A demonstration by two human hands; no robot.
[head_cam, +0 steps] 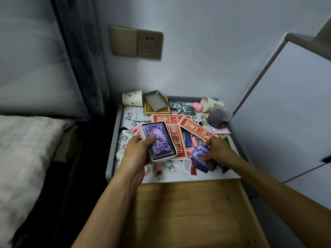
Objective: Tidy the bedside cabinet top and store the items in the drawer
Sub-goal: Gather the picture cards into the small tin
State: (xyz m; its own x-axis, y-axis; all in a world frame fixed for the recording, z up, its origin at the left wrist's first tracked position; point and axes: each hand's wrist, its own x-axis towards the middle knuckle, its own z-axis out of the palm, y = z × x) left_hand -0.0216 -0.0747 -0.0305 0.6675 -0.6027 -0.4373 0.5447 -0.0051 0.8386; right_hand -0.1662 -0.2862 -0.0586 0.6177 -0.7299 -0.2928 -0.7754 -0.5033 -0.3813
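My left hand (137,151) holds a white box (157,141) with purple picture cards in it, above the left side of the bedside cabinet top (125,111). My right hand (217,149) is closed on a small stack of purple cards (200,151) lying at the front right of the top. More purple cards (204,165) lie just under that hand. The wooden drawer (188,212) stands pulled out below, with nothing visible inside it.
Red paper strips (194,127) cover the middle. At the back lie two paper cups (132,98), a metal tin (155,100) on a yellow tray, a pink sponge (197,106) and badges. Small figures (164,167) and clips lie in front. Bed left, white cupboard door right.
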